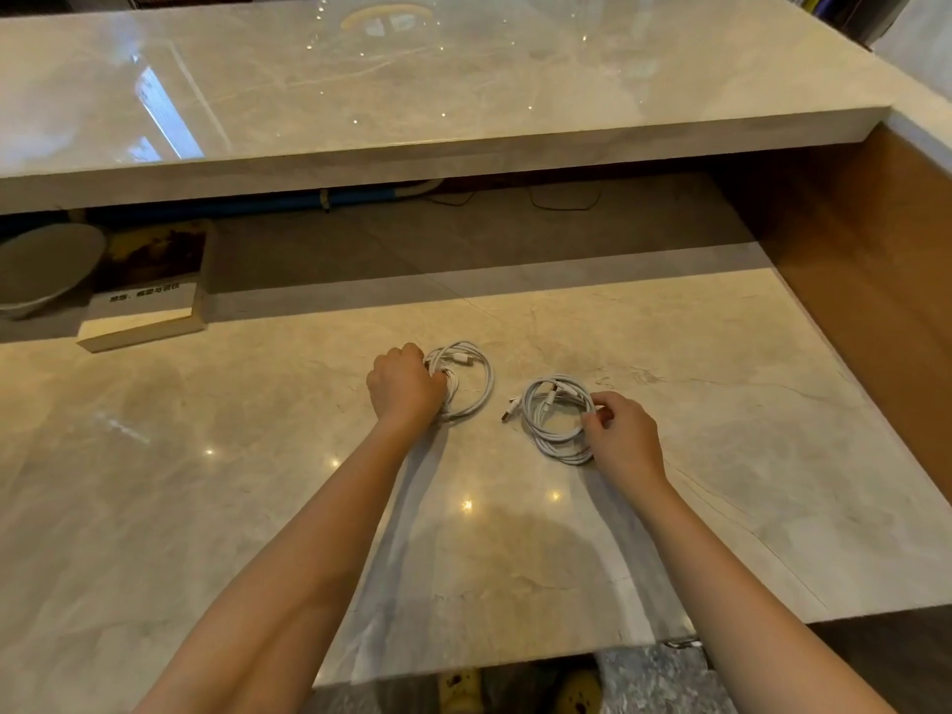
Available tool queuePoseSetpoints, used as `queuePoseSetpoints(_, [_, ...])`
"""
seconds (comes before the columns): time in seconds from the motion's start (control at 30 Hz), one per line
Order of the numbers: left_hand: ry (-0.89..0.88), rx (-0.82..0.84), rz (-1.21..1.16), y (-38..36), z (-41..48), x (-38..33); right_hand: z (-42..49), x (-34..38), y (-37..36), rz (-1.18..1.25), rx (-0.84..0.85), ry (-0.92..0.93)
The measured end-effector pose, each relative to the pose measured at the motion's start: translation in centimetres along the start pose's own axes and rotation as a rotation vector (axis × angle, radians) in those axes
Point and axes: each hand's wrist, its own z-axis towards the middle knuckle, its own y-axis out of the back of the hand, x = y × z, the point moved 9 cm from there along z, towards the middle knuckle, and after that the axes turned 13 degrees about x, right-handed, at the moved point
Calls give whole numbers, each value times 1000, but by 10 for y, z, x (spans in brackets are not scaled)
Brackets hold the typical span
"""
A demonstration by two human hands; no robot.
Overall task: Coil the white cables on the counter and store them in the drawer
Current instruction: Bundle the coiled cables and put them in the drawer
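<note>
Two white cable coils on the surface (515, 533): left coil (471, 376) gripped by the left hand (404, 386), right coil (554, 417) pinched by the right hand (623, 435). Coiling appears complete; storage remains, no drawer visible.

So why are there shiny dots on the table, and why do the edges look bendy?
Head view: lights reflect as bright dots on the glossy counter; a pale bluish reflection streaks the upper slab; soft grey shadows trail back from the left hand and right hand; the wide lens slightly bows straight edges.
</note>
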Motion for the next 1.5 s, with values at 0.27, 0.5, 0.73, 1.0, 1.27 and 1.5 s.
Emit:
queuePoseSetpoints(0.27, [-229, 80, -770, 34, -47, -20, -18, 57, 23, -73, -113, 246])
queuePoseSetpoints(0.5, [-199, 243, -1179, 63, -83, -42, -17, 130, -9, 530, 389, 228])
queuePoseSetpoints(0.73, [-191, 326, -1261, 73, -96, -48, -32, 151, 6, 584, 430, 371])
queuePoseSetpoints(1.0, [31, 77, -1010, 62, -114, -4, -35, 141, 35, 629, 271, 334])
queuePoseSetpoints(1.27, [-30, 463, -1630, 42, -130, -48, -45, 127, 33, 600, 285, 245])
queuePoseSetpoints(1.5, [-122, 464, -988, 54, -131, -61, -55, 116, 27, 411, 354, 174])
